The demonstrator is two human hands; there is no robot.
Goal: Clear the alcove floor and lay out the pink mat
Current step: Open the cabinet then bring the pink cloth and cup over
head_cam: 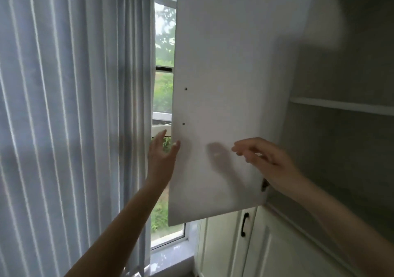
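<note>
A white upper cabinet door (230, 85) stands swung open in front of me, its inner face with two small screw holes toward me. My left hand (162, 157) reaches up at the door's left edge, fingers straight, thumb at the edge. My right hand (266, 159) hovers in front of the door's lower right part, fingers loosely extended and holding nothing; its shadow falls on the door. The pink mat and the alcove floor are out of view.
Blue-grey pleated curtains (74, 117) hang at the left beside a window (164, 85). The open cabinet shows a white shelf (345, 106) at the right. Below are cream lower cabinet doors with a black handle (245, 224) and a grey sill (170, 257).
</note>
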